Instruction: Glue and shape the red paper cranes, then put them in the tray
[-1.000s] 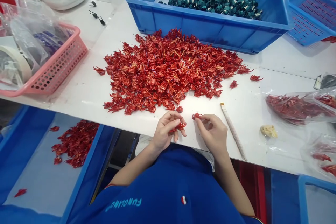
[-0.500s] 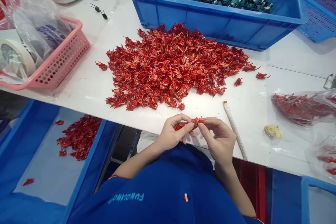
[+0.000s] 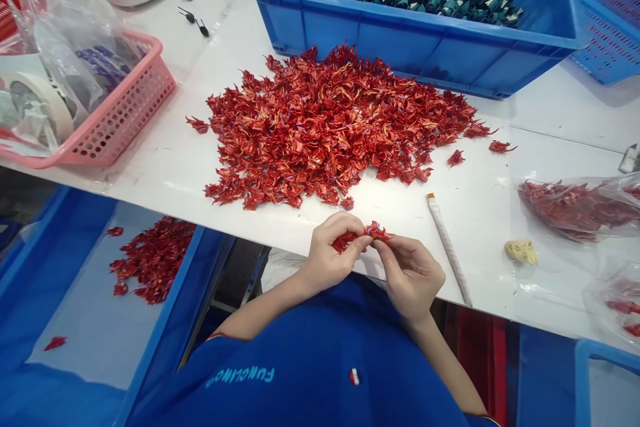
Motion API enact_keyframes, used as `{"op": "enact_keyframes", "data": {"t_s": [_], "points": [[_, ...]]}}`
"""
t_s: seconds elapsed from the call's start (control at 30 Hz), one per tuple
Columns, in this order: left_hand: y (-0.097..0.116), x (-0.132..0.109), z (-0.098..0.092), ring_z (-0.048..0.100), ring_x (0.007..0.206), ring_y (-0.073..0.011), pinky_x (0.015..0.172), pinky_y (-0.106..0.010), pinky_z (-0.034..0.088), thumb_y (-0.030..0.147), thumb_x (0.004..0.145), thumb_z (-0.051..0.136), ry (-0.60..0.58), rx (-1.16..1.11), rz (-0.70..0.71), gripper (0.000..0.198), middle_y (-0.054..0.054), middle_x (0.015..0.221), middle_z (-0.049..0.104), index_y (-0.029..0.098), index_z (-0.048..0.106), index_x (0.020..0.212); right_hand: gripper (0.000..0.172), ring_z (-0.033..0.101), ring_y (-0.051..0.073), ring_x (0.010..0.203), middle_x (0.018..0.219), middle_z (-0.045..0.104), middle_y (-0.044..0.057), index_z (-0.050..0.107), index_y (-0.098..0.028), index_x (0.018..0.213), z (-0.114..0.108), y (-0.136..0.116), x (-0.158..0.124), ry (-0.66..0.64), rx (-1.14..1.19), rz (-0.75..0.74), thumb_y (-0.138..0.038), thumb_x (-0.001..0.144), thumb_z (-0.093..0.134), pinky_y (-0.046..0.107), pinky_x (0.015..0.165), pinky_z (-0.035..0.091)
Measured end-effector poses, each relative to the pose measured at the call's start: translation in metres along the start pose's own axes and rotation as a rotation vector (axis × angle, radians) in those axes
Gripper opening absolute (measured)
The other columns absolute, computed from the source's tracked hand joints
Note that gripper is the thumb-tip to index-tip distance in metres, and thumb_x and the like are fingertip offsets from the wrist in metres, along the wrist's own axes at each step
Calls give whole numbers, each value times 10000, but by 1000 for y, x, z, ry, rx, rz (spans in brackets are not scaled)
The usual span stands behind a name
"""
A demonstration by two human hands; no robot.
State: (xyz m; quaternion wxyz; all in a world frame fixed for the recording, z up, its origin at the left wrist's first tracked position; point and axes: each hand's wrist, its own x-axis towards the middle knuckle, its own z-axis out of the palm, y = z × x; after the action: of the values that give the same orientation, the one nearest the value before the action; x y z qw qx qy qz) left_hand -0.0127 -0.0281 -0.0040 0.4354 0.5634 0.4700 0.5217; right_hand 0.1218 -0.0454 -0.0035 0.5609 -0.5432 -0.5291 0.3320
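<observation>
A person's left hand (image 3: 330,252) and right hand (image 3: 411,277) pinch a red folded paper piece (image 3: 364,236) between curled fingertips (image 3: 350,235). It is held over the white table (image 3: 165,160), just below a heap of red pieces (image 3: 325,127).

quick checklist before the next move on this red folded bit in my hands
1. Left hand and right hand both on the red folded paper: ok, each pinches it.
2. One piece or two between the hands: cannot tell, the hands cover the middle.
3. Red pile apart from the hands: ok, white table shows between them.
4. Pile apart from the blue crate: not ok, its far edge reaches the crate's front wall.
5. Pale stick apart from the right hand: ok.
</observation>
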Motion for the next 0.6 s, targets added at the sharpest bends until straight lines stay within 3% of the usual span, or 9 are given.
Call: {"op": "enact_keyframes", "data": {"t_s": [0.1, 0.23, 0.33, 0.43, 0.6], "points": [[3, 0, 0, 633, 752, -169, 664, -297, 541, 266, 855, 655, 21, 26, 0, 168, -44, 792, 626, 188, 612, 713, 121, 759, 208, 689, 811, 784, 10, 719, -233, 856, -1, 5, -1, 7, -9, -44, -151, 773, 752, 314, 641, 664], [1, 0, -1, 637, 735, -176, 659, -305, 545, 296, 859, 642, 31, 62, 35, 172, -62, 793, 653, 191, 636, 724, 104, 764, 228, 732, 843, 784, 32, 706, -236, 862, -4, 7, 4, -83, 26, -63, -167, 791, 738, 351, 672, 673], [-4, -1, -4, 646, 741, -180, 672, -311, 553, 299, 858, 642, 39, 106, 91, 169, -76, 810, 677, 189, 651, 731, 192, 765, 232, 766, 866, 780, 44, 638, -226, 871, -3, 5, 8, -139, 110, -17, -214, 748, 785, 350, 685, 673], [-8, -3, -7, 658, 752, -175, 670, -298, 560, 266, 868, 632, 53, 147, 167, 143, -86, 847, 685, 187, 672, 756, 333, 762, 198, 741, 824, 770, 2, 521, -243, 867, 2, 3, 9, -108, 196, 56, -231, 716, 817, 311, 685, 663], [-10, -7, -15, 668, 751, -152, 660, -263, 568, 195, 864, 643, 94, 191, 271, 90, -70, 852, 682, 195, 694, 791, 372, 756, 163, 715, 814, 769, -32, 427, -260, 859, 14, -1, 5, -113, 260, 101, -214, 762, 783, 273, 675, 644]]}}
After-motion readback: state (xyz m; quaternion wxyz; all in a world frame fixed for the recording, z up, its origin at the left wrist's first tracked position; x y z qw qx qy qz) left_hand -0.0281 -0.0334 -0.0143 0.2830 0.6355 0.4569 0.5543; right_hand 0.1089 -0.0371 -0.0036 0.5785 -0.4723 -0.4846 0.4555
